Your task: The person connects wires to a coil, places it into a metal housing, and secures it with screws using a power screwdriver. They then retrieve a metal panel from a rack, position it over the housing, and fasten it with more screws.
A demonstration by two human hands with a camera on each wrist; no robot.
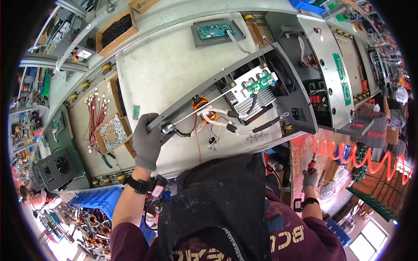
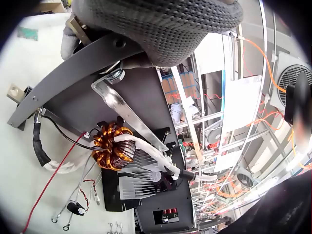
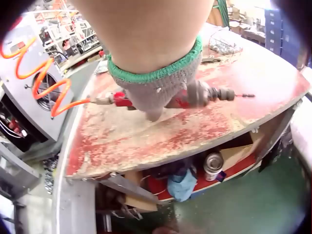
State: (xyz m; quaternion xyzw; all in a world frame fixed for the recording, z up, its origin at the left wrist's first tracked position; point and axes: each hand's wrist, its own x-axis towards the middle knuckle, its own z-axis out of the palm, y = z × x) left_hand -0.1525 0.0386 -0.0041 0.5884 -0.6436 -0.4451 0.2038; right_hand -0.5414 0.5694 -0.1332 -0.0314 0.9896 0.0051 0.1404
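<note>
My gloved left hand (image 1: 147, 143) grips the near left end of a dark grey metal chassis (image 1: 191, 93), which slants up to the right over a pale mat. Within the chassis are copper-wound toroidal coils (image 2: 114, 146) with white-sleeved leads, a finned heat sink (image 2: 139, 183) and a small green circuit board (image 1: 261, 82). Loose ring-ended wires (image 2: 73, 209) hang below the coils. Off to the right, my gloved right hand (image 3: 156, 87) holds a red air screwdriver (image 3: 197, 95) lying sideways over a worn red bench top (image 3: 146, 141). Its thin bit points away from the hose.
A coiled orange air hose (image 1: 348, 161) stretches right from the screwdriver. Left of the mat lie a box of screws (image 1: 114, 132), red wires (image 1: 98, 115) and pliers (image 1: 107, 162). A plate-mounted circuit board (image 1: 213, 31) sits behind; another chassis (image 1: 324, 69) stands right.
</note>
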